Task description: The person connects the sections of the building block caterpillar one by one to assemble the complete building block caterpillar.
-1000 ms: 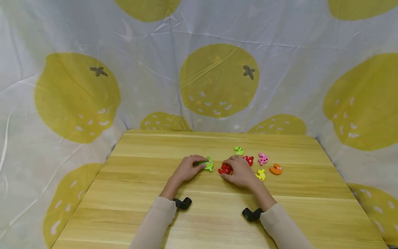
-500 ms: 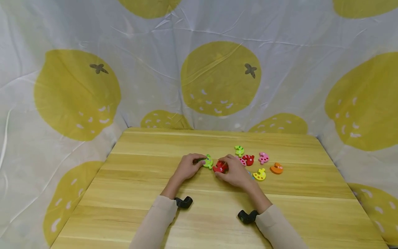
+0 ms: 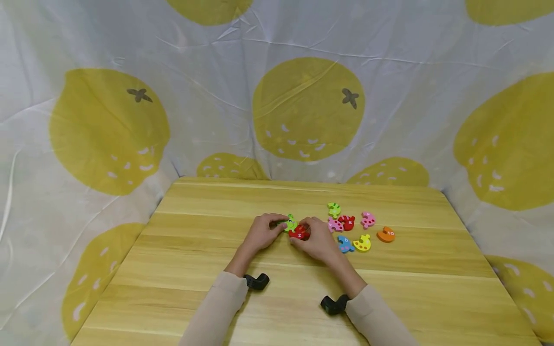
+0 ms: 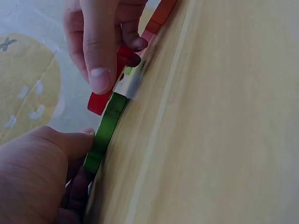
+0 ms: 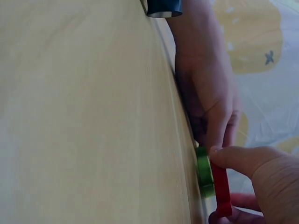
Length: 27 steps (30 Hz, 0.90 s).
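My left hand [image 3: 261, 233] pinches a green puzzle piece with a face [image 3: 290, 222] at its left side. This piece [image 4: 108, 133] lies on the table in the left wrist view. From the right, my right hand [image 3: 319, 240] holds a red puzzle piece marked 2 [image 3: 297, 233] between thumb and fingers. The red piece [image 5: 221, 189] is raised a little off the table, up against the green one and partly overlapping it. Whether their edges are fitted together I cannot tell. My right fingers cover the red piece's right end.
Right of my hands lie several more pieces: light green [image 3: 334, 209], pink [image 3: 335, 224], red striped [image 3: 346, 222], another pink one [image 3: 368, 219], blue [image 3: 345, 243], yellow [image 3: 362, 243] and orange marked 10 [image 3: 386, 234]. A lemon-print cloth [image 3: 207, 110] hangs behind the wooden table [image 3: 294, 307].
My right hand has carried the red piece left to the green piece, uncovering the blue and pink pieces. The left hand has stayed nearly in place, holding the green piece.
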Each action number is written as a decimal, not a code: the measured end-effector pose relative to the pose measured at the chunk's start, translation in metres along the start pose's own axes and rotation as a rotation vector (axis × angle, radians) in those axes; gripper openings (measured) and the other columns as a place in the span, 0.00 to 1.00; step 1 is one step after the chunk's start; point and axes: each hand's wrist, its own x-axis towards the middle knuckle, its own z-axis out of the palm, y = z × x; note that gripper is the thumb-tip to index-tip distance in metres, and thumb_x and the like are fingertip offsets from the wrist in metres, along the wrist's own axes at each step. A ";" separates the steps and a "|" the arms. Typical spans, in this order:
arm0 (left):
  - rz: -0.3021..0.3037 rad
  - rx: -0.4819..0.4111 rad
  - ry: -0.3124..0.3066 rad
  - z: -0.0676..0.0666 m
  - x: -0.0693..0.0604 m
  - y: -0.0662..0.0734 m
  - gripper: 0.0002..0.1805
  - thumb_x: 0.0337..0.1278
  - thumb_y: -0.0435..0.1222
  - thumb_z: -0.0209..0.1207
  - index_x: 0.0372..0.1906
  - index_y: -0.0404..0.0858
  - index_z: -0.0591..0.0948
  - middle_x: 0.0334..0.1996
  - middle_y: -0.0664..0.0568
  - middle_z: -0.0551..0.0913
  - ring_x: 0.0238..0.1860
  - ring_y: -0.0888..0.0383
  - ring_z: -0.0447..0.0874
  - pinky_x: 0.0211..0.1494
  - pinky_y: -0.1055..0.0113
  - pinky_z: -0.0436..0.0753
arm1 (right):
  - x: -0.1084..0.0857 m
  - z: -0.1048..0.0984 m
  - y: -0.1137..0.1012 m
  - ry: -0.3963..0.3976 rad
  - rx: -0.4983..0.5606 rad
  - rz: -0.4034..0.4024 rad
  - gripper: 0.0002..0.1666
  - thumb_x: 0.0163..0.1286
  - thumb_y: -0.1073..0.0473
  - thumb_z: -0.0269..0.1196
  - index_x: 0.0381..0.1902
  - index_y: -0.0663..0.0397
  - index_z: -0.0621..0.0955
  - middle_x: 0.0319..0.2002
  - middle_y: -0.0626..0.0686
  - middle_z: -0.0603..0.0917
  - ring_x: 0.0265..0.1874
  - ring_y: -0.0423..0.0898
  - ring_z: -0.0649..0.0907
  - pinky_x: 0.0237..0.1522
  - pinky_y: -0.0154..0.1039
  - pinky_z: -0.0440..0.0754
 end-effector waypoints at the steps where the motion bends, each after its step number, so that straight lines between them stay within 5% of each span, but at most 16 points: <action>1: -0.002 0.000 0.001 0.001 0.000 0.000 0.14 0.68 0.41 0.66 0.55 0.48 0.89 0.56 0.53 0.88 0.58 0.50 0.85 0.63 0.50 0.82 | 0.000 0.000 0.000 0.005 0.004 0.006 0.32 0.57 0.44 0.79 0.53 0.57 0.84 0.43 0.52 0.84 0.38 0.44 0.81 0.43 0.41 0.83; 9: 0.000 0.003 -0.001 0.004 0.000 0.002 0.14 0.68 0.41 0.65 0.55 0.48 0.89 0.56 0.53 0.88 0.60 0.49 0.84 0.66 0.48 0.80 | -0.002 0.000 -0.002 0.034 0.004 0.038 0.28 0.54 0.47 0.81 0.47 0.56 0.84 0.40 0.52 0.85 0.38 0.46 0.82 0.43 0.43 0.83; 27: -0.032 0.009 -0.027 -0.001 -0.001 0.003 0.14 0.70 0.42 0.65 0.56 0.50 0.89 0.57 0.53 0.88 0.64 0.50 0.82 0.70 0.49 0.78 | 0.007 0.004 -0.015 -0.033 -0.022 0.139 0.26 0.50 0.46 0.83 0.38 0.55 0.86 0.36 0.52 0.84 0.36 0.47 0.81 0.41 0.43 0.82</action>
